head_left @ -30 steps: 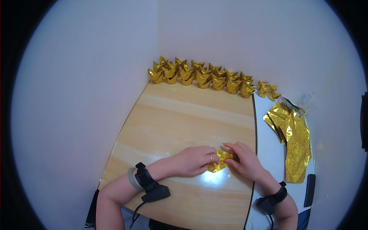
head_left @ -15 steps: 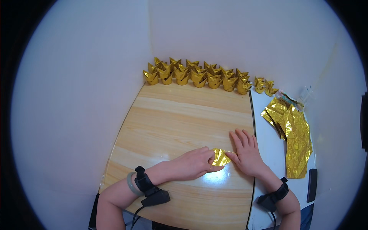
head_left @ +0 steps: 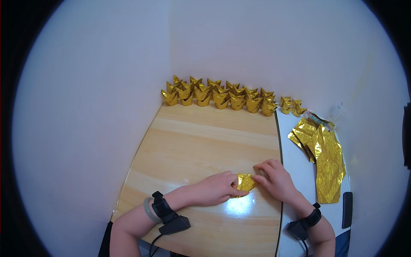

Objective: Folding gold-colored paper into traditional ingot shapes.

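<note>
While a row of finished gold ingot folds (head_left: 222,97) is lined up at the far edge of the counter (head_left: 201,141), one gold foil piece (head_left: 246,182) is pinched part-folded between left hand (head_left: 216,189) and right hand (head_left: 276,180), with unfolded gold sheets (head_left: 325,158) stacked alongside.

The left hand (head_left: 214,190) and right hand (head_left: 276,180) cover much of the gold foil piece (head_left: 246,182); its folds are perhaps unreadable.
</note>
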The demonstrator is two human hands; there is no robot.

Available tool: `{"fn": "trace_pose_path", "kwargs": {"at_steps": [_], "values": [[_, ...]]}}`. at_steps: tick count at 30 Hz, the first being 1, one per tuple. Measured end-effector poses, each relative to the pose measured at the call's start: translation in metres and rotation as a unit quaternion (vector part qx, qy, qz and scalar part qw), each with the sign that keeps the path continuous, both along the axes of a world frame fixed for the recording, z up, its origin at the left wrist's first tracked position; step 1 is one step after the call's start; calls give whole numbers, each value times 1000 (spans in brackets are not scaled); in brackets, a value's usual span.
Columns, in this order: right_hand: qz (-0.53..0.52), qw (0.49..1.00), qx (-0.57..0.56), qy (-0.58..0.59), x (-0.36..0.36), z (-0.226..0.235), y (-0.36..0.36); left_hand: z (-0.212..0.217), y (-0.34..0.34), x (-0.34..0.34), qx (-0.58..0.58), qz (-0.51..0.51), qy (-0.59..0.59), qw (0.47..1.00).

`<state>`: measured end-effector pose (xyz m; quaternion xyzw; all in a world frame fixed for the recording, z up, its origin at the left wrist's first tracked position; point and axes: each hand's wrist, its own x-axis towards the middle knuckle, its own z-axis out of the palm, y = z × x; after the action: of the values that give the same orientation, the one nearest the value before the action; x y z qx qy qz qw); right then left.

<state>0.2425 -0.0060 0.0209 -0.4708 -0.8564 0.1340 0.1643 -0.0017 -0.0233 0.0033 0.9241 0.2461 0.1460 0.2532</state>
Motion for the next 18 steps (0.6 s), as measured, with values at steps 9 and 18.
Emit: {"fn": "trace_pose_path", "kwargs": {"at_steps": [9, 18], "values": [[-17, 996, -76, 46, -1, 8, -8, -4, 10, -7, -19, 188, -75, 979], [28, 987, -65, 146, -2, 7, 0, -3, 13, -9, -33, 164, -130, 977]]}}
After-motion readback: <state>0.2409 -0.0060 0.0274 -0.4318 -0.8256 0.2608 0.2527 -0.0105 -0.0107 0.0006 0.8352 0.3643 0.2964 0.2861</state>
